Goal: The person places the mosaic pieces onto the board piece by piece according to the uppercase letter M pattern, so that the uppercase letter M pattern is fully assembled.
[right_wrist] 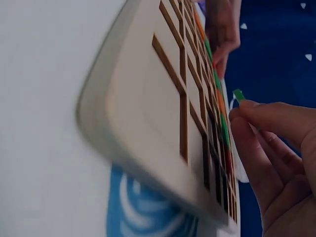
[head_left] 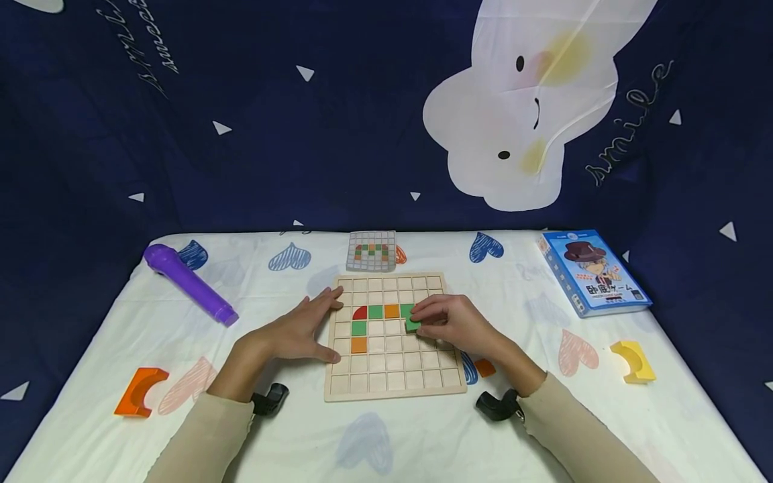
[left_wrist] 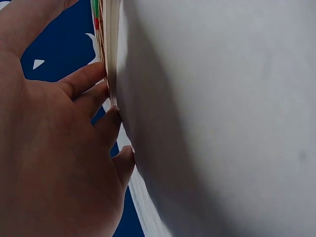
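A square wooden grid board (head_left: 386,382) lies on the cloth, with green, orange and red tiles in several of its cells. My left hand (head_left: 294,331) spreads along the left edge, its fingers and thumb touching the rim. In the left wrist view the fingertips (left_wrist: 113,116) meet the side of the board. My right hand (head_left: 455,324) pinches a small green tile (head_left: 412,326) between thumb and fingers, over the upper right cells. That tile (right_wrist: 238,95) sticks out past the fingertips in the right wrist view. The right hand hides some cells beneath it.
Behind the board lies a pattern card (head_left: 371,251) with a coloured grid. A purple microphone-shaped object (head_left: 190,285) and an orange arch block (head_left: 140,392) are on the left. At the right are a blue box (head_left: 594,274) and a yellow arch block (head_left: 633,362).
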### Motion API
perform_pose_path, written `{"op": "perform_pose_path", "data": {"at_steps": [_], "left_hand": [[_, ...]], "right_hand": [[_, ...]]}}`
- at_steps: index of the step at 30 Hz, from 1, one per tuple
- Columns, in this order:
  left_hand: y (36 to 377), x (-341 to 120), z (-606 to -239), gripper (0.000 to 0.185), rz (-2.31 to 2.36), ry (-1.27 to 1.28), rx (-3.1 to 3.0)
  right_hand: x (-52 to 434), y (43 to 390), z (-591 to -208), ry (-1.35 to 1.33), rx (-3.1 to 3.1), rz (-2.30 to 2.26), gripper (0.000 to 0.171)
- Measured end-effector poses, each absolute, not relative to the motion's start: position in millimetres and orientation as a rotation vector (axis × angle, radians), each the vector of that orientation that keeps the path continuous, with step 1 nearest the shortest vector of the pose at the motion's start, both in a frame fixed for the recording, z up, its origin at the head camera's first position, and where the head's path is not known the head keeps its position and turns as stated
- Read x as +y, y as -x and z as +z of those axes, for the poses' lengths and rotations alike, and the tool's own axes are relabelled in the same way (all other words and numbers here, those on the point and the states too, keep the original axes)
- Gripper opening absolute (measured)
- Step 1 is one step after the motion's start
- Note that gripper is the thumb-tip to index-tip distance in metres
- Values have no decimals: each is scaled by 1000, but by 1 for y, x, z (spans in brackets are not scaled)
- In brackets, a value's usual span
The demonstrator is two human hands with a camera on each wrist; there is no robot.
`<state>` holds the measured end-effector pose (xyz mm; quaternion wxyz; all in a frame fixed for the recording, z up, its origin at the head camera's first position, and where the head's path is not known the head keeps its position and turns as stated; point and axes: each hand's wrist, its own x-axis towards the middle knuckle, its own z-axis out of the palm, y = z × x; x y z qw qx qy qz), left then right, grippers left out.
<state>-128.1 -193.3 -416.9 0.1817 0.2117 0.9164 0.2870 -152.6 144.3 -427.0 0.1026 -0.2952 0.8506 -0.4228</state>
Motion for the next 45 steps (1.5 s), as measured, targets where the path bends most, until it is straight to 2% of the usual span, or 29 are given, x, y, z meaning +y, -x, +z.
{"op": "perform_pose_path", "data": {"at_steps": [4, 11, 23, 33, 45], "left_hand": [[129, -193, -417, 113, 806, -597, 2592], [129, -193, -418, 97, 801, -597, 2590], [128, -192, -418, 94, 797, -594, 2592], [129, -192, -419, 113, 804, -585, 2595], [130, -193, -421, 122, 815, -576, 2588]], "right_hand": [[134, 152, -427, 871, 2513, -1246, 21], [120, 152, -429, 898, 2547, -1177, 20], [106, 150, -430, 950, 2638, -1052, 18], [102, 149, -426, 932, 2654, -998, 16], [101, 148, -429, 874, 2661, -997, 15]]}}
